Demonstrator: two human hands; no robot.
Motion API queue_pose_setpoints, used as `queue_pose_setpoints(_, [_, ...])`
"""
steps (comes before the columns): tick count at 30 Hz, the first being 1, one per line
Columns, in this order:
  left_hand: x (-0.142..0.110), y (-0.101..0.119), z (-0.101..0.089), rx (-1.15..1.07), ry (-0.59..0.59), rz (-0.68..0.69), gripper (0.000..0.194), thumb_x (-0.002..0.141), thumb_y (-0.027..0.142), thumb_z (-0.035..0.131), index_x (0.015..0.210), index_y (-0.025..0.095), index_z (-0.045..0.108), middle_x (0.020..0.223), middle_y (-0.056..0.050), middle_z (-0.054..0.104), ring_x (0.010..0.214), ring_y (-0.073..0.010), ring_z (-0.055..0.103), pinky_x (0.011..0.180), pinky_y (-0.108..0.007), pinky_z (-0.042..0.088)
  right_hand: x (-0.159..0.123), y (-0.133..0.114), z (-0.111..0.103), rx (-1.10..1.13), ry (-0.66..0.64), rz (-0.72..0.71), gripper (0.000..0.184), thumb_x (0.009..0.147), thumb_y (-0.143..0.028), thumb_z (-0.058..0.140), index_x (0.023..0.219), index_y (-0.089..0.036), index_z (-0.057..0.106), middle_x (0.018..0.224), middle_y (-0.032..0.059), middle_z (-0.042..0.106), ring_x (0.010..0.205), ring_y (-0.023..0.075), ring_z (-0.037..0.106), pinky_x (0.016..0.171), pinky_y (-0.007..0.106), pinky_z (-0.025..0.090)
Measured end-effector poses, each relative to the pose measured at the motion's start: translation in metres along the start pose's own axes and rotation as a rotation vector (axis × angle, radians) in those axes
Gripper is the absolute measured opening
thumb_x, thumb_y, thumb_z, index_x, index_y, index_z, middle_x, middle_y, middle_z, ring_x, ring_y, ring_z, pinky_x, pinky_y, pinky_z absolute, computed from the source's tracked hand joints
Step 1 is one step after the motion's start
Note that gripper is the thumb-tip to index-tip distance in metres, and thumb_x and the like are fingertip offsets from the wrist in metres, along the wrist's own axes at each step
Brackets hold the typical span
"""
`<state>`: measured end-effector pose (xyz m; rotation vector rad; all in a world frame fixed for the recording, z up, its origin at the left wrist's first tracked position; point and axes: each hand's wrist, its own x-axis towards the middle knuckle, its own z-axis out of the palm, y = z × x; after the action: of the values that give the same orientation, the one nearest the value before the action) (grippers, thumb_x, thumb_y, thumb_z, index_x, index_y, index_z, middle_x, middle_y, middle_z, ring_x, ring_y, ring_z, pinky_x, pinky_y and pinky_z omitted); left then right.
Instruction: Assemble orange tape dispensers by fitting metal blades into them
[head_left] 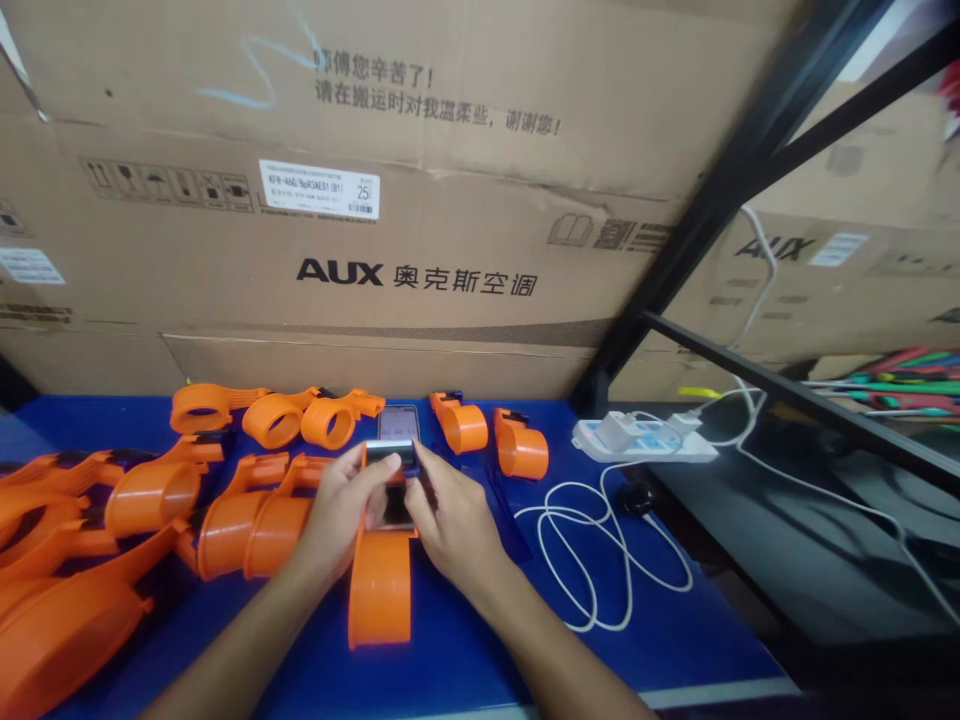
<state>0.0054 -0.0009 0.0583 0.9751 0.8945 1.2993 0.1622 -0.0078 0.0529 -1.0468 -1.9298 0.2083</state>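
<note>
Both hands are together at the middle of the blue table. They grip an orange plastic piece with a wide ring (381, 590) at its near end. My left hand (337, 505) closes around its left side, the thumb pressed on a dark glossy part (382, 458) with a pale edge at the far end. My right hand (459, 515) is closed on the right side, thumb and fingers at the dark part's corner. Just beyond the hands lies a phone (397, 422) showing a running-time display. Similar orange ring pieces (157, 495) lie to the left, several of them.
Two more orange ring pieces (523, 448) sit right of the phone. A white power strip (645, 440) and a looped white cable (589, 540) occupy the table's right side. Behind stands a large cardboard box (420, 230), beside a black metal frame (690, 240).
</note>
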Motion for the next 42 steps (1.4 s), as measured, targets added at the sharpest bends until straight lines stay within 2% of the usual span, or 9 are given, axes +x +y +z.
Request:
queue_pose_setpoints(5, [0.0,-0.001,0.001,-0.019,-0.009,-0.002,0.029,0.085,0.042,0.076,0.079,0.02,0.058,0.039,0.009,0.042,0.035,-0.0063,0.033,0.043,-0.021,0.025,0.0,0.001,-0.001,0.02,-0.003,-0.016,0.046,0.101,-0.023,0.047,0.145,-0.016,0.057,0.124,0.0122,0.074,0.108,0.0251,0.073,0.096,0.039,0.061])
queue_pose_setpoints(8, [0.001,-0.002,0.0,-0.074,-0.007,-0.037,0.028,0.083,0.042,0.078,0.079,0.02,0.06,0.038,0.008,0.043,0.035,-0.0072,0.034,0.042,-0.021,0.025,0.001,0.004,-0.002,0.065,0.002,0.004,0.045,0.101,-0.025,0.052,0.144,-0.016,0.059,0.106,0.0098,0.077,0.09,0.0218,0.074,0.085,0.035,0.063])
queue_pose_setpoints(11, [0.002,-0.001,-0.003,-0.203,-0.003,-0.184,0.041,0.082,0.047,0.076,0.062,0.02,0.052,0.036,0.006,0.04,0.034,-0.008,0.034,0.041,-0.022,0.025,0.003,0.009,-0.001,0.07,-0.039,-0.02,0.044,0.102,-0.028,0.054,0.145,-0.018,0.059,0.092,0.0064,0.076,0.076,0.0186,0.071,0.073,0.032,0.062])
queue_pose_setpoints(14, [0.004,0.002,-0.008,-0.342,-0.087,-0.42,0.062,0.084,0.06,0.067,0.046,0.022,0.035,0.035,0.002,0.037,0.034,-0.0089,0.036,0.041,-0.024,0.03,0.003,0.014,0.001,-0.002,-0.06,-0.081,0.044,0.103,-0.025,0.05,0.146,-0.019,0.057,0.097,0.0082,0.076,0.079,0.0192,0.071,0.075,0.033,0.06])
queue_pose_setpoints(17, [0.005,0.004,-0.009,-0.397,-0.105,-0.503,0.066,0.084,0.062,0.066,0.044,0.022,0.033,0.037,0.001,0.038,0.035,-0.0091,0.039,0.042,-0.024,0.033,0.002,0.014,0.005,-0.086,-0.042,-0.113,0.044,0.103,-0.023,0.048,0.147,-0.017,0.056,0.099,0.0107,0.076,0.083,0.0213,0.071,0.078,0.035,0.06])
queue_pose_setpoints(26, [0.003,-0.003,0.003,-0.26,0.039,-0.296,0.042,0.076,0.045,0.085,0.063,0.018,0.057,0.042,0.004,0.048,0.038,-0.0082,0.042,0.046,-0.022,0.037,-0.003,0.015,0.015,-0.363,-0.059,-0.085,0.042,0.097,-0.015,0.053,0.137,-0.009,0.059,0.089,0.0114,0.076,0.076,0.0231,0.07,0.071,0.034,0.057])
queue_pose_setpoints(33, [0.002,-0.005,0.001,-0.197,0.014,-0.264,0.043,0.078,0.046,0.083,0.062,0.018,0.056,0.04,0.004,0.046,0.037,-0.0074,0.04,0.044,-0.021,0.032,-0.005,0.01,0.013,-0.474,-0.092,-0.108,0.037,0.095,-0.012,0.053,0.131,-0.006,0.061,0.086,0.0108,0.076,0.072,0.0213,0.069,0.066,0.031,0.055])
queue_pose_setpoints(38, [0.003,-0.003,-0.001,-0.177,-0.006,-0.251,0.046,0.078,0.046,0.083,0.059,0.019,0.051,0.039,0.004,0.044,0.037,-0.0081,0.039,0.044,-0.022,0.032,-0.005,0.011,0.014,-0.478,-0.048,-0.139,0.036,0.096,-0.013,0.05,0.129,-0.006,0.062,0.083,0.0105,0.075,0.07,0.0216,0.069,0.064,0.031,0.055])
queue_pose_setpoints(42, [0.002,0.0,0.0,-0.169,0.041,-0.216,0.039,0.075,0.042,0.086,0.068,0.02,0.054,0.036,0.007,0.041,0.034,-0.0074,0.033,0.042,-0.022,0.029,0.0,0.015,0.008,-0.314,-0.021,-0.157,0.037,0.1,-0.021,0.049,0.133,-0.009,0.061,0.092,0.0115,0.076,0.08,0.0219,0.071,0.076,0.033,0.058])
